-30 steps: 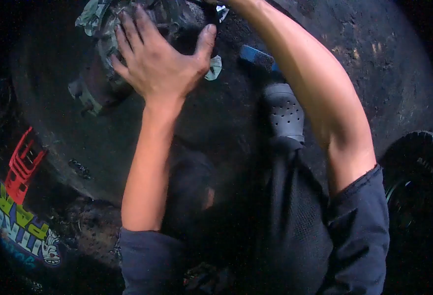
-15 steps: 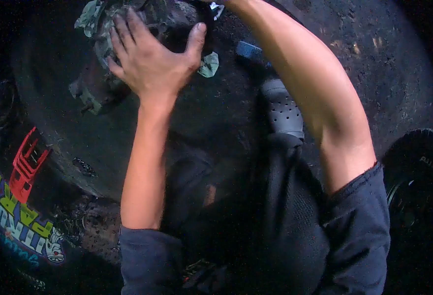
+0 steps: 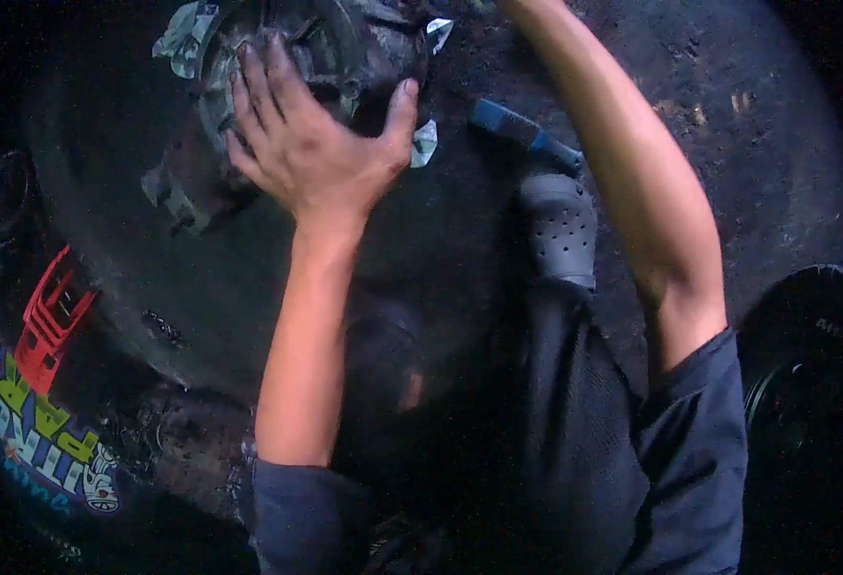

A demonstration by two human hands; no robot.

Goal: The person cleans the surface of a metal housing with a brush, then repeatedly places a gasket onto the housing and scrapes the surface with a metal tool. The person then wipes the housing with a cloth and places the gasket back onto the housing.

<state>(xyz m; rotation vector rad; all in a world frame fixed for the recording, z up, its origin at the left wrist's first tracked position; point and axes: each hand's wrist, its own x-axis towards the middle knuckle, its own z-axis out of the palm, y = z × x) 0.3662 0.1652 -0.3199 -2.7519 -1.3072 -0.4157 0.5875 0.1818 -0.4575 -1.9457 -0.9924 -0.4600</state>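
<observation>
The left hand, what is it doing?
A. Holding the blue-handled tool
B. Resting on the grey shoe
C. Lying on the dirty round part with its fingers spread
C: the left hand lies with spread fingers on the dirty round part, while the blue-handled tool lies untouched on the ground next to the grey shoe.

Right forearm (image 3: 623,163) swung aside; blue brush (image 3: 522,134) now uncovered.

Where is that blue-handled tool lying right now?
In the head view, the blue-handled tool lies on the dark ground at upper centre, just above the grey perforated clog, between the left hand and the right forearm.
</observation>
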